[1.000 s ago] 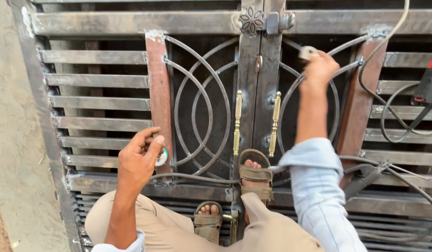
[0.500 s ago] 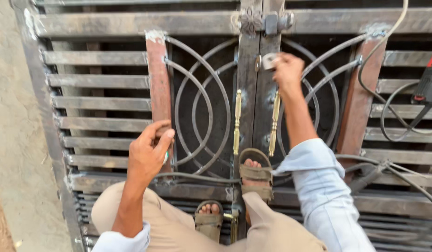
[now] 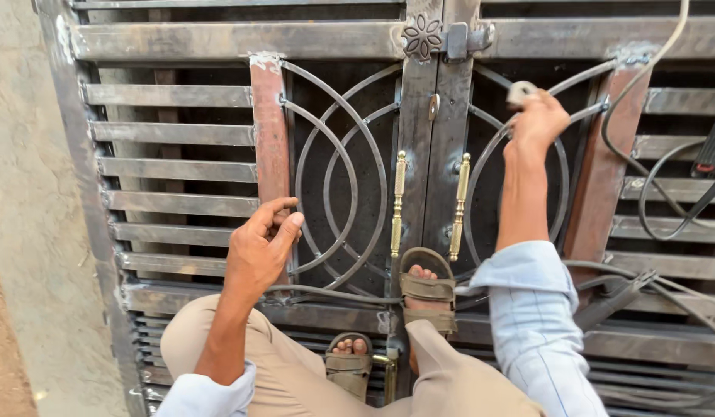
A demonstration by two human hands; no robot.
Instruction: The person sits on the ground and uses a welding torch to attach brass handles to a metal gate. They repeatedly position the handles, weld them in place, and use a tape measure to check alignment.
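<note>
The grey steel double gate [image 3: 180,42] with curved bars lies flat under the person; it looks heavy and stiff. The left hand [image 3: 258,249] hovers half open above a bar. The right hand [image 3: 536,120] has its fingers closed around a small pale round object [image 3: 519,91], probably light.

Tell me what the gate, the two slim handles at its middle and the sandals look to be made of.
Gate: bare steel by the look, grey with rusty patches and rough weld marks, unpainted.
Handles: shiny yellow metal, probably brass or brass-plated; the glint suggests polish.
Sandals: dull olive-brown straps, leather or synthetic, cannot tell which.
</note>
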